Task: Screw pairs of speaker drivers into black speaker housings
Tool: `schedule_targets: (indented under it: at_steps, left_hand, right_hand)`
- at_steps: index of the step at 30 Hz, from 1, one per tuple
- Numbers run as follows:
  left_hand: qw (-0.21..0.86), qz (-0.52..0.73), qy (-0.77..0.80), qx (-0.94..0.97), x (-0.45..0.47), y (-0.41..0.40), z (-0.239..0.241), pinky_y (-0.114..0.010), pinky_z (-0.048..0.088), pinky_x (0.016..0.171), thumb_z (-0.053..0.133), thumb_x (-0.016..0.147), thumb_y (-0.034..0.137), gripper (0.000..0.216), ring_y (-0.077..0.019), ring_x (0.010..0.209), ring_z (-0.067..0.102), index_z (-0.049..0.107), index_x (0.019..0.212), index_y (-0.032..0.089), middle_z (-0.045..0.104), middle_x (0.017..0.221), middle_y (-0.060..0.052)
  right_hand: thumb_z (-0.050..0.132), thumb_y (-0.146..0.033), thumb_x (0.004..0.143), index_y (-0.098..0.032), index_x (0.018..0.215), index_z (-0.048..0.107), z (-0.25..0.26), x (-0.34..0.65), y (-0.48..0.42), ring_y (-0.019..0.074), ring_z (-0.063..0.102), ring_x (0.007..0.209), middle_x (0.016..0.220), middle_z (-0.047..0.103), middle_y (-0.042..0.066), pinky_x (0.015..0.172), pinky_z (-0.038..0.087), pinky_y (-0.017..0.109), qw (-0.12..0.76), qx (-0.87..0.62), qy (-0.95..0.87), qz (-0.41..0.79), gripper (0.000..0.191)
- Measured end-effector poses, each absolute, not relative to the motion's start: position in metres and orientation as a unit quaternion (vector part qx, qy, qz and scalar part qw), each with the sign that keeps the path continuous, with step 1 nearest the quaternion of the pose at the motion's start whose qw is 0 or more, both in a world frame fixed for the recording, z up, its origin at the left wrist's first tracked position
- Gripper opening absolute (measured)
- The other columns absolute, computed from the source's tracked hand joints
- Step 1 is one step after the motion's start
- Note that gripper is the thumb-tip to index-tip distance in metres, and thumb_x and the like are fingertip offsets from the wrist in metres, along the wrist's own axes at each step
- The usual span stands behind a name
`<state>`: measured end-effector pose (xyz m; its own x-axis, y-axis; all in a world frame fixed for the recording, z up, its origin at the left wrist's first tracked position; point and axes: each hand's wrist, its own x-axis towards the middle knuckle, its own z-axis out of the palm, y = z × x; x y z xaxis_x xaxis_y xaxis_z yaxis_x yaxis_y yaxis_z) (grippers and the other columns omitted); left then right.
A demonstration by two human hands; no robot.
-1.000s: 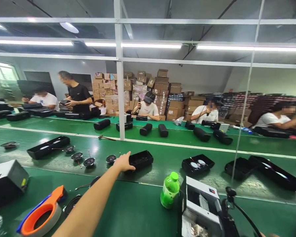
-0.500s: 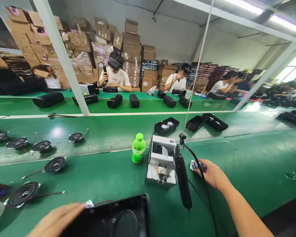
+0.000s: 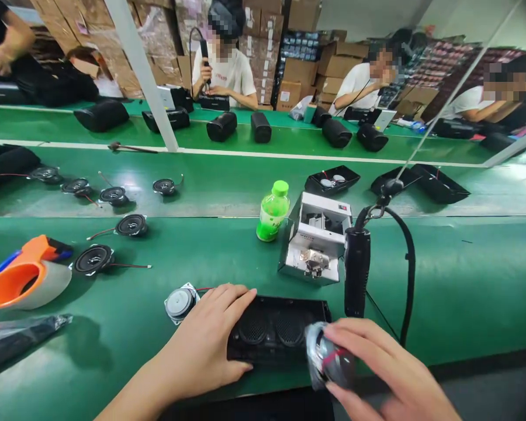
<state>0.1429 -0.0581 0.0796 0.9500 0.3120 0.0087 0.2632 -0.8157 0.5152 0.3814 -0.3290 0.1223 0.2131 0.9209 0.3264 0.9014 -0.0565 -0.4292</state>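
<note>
A black speaker housing [image 3: 276, 328] lies flat on the green bench at the near edge. My left hand [image 3: 206, 345] rests on its left end with fingers spread flat. My right hand [image 3: 368, 368] is curled around a small round speaker driver [image 3: 326, 361] at the housing's right end. Another small driver [image 3: 179, 302] with a red wire lies just left of the housing. A black electric screwdriver [image 3: 356, 270] hangs upright on a cable just behind the housing.
A white screw-feeder box [image 3: 318, 237] and a green bottle [image 3: 272, 211] stand behind. Loose speaker drivers [image 3: 93, 259] lie to the left, beside an orange tape dispenser [image 3: 21, 282]. Black housings [image 3: 332, 179] ride the belt beyond. Other people work across the line.
My view dropped to the near bench. My left hand brought the black housing in front of me; my right hand came back from the right holding a driver.
</note>
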Motion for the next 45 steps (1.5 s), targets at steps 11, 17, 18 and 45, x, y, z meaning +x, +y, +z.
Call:
schedule_targets:
  at_steps: [11, 17, 18, 45]
  left_hand:
    - [0.241, 0.192, 0.279, 0.909, 0.063, -0.014, 0.069, -0.055, 0.046, 0.13, 0.059, 0.108, 0.034, 0.073, -0.0337, 0.164, 0.042, 0.029, 0.174, 0.037, 0.036, 0.181, -0.008]
    - [0.185, 0.165, 0.277, 0.928, 0.048, 0.004, 0.03, -0.053, 0.051, 0.117, 0.062, 0.109, 0.04, 0.06, -0.033, 0.14, 0.063, 0.043, 0.165, 0.032, 0.065, 0.155, -0.009]
    - [0.177, 0.172, 0.279, 0.928, 0.049, 0.004, 0.027, -0.052, 0.052, 0.113, 0.061, 0.109, 0.039, 0.053, -0.0321, 0.133, 0.067, 0.049, 0.159, 0.031, 0.07, 0.146, -0.008]
    - [0.174, 0.135, 0.385, 0.896, 0.049, 0.008, 0.048, -0.044, 0.054, 0.092, 0.057, 0.104, 0.038, 0.017, -0.029, 0.11, 0.066, 0.064, 0.114, 0.026, 0.07, 0.12, -0.006]
  right_hand:
    - [0.068, -0.029, 0.103, -0.037, 0.152, 0.051, 0.117, 0.397, -0.264, 0.0178, 0.08, 0.111, 0.138, 0.072, 0.003, 0.092, 0.073, 0.032, 0.082, -0.69, -0.71, 0.118, 0.053]
    - [0.093, -0.022, 0.082, -0.031, 0.146, 0.055, 0.109, 0.393, -0.254, 0.0267, 0.083, 0.101, 0.128, 0.079, 0.002, 0.078, 0.076, 0.045, 0.027, -0.677, -0.732, 0.074, 0.074]
    - [0.094, -0.021, 0.081, -0.03, 0.145, 0.056, 0.107, 0.393, -0.253, 0.0282, 0.083, 0.101, 0.129, 0.08, 0.003, 0.077, 0.076, 0.047, 0.022, -0.679, -0.731, 0.067, 0.075]
    - [0.094, -0.023, 0.079, -0.029, 0.138, 0.061, 0.096, 0.391, -0.248, 0.0265, 0.083, 0.099, 0.125, 0.08, 0.002, 0.075, 0.075, 0.043, 0.025, -0.672, -0.739, 0.04, 0.068]
